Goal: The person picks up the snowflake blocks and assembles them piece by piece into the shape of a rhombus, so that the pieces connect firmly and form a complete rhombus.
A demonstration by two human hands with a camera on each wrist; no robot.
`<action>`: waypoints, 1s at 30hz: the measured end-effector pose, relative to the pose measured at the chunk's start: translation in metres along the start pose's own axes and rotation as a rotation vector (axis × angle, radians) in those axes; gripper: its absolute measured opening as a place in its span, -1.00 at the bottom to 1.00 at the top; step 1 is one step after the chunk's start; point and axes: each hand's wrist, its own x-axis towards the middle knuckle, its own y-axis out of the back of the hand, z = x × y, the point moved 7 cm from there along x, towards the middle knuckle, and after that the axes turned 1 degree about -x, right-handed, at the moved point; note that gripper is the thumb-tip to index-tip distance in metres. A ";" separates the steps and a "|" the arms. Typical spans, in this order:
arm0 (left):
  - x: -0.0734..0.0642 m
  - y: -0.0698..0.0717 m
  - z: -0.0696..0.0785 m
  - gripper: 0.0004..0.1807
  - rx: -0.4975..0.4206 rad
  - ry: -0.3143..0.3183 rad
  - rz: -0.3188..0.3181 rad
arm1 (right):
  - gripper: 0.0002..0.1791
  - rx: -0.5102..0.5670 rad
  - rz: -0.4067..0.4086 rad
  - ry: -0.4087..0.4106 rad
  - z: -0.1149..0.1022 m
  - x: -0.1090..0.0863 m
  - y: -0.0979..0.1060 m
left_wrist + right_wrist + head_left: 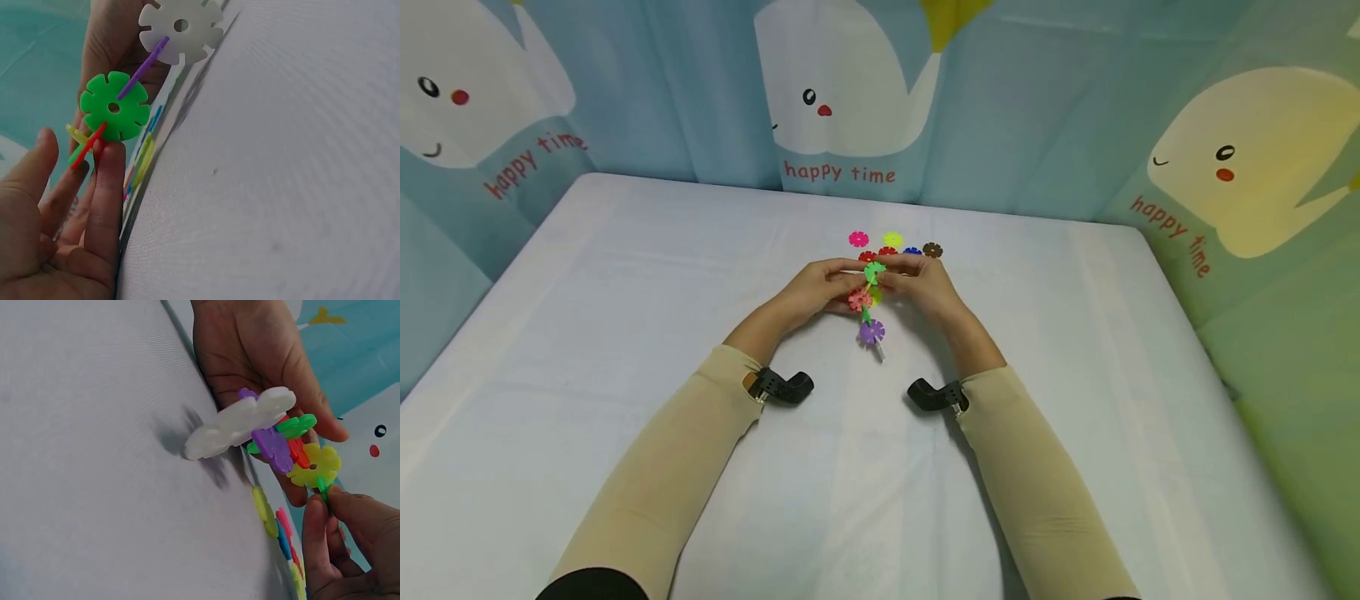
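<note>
A chain of interlocked plastic snowflake discs runs between the hands. Its white disc (181, 31) hangs at the near end, close over the tabletop, followed by a purple disc (872, 332), a green disc (114, 106), a red disc (860, 300) and a yellow disc (322, 465). My right hand (350, 544) pinches another green disc (874, 272) between thumb and forefinger, at the yellow disc's edge. My left hand (62, 237) supports the chain with fairly straight fingers, its thumb held apart from the pieces.
Beyond the hands lie several loose discs: a pink one (858, 239), a yellow one (892, 239), a blue one (912, 250), a brown one (932, 250) and red ones partly hidden by fingers. A white cloth covers the table (587, 375); a whale-printed curtain (1022, 125) hangs behind it.
</note>
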 end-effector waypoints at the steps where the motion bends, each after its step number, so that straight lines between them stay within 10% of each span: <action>1: 0.000 0.001 0.000 -0.53 0.011 0.005 0.006 | -0.60 0.002 -0.002 0.001 0.000 -0.001 0.000; 24: -0.001 0.013 0.003 -0.62 0.136 -0.111 0.126 | -0.64 0.020 -0.030 0.003 0.003 0.000 -0.010; 30: 0.001 0.012 0.001 -0.64 0.128 -0.108 0.135 | -0.60 0.042 0.046 -0.005 0.002 -0.004 0.013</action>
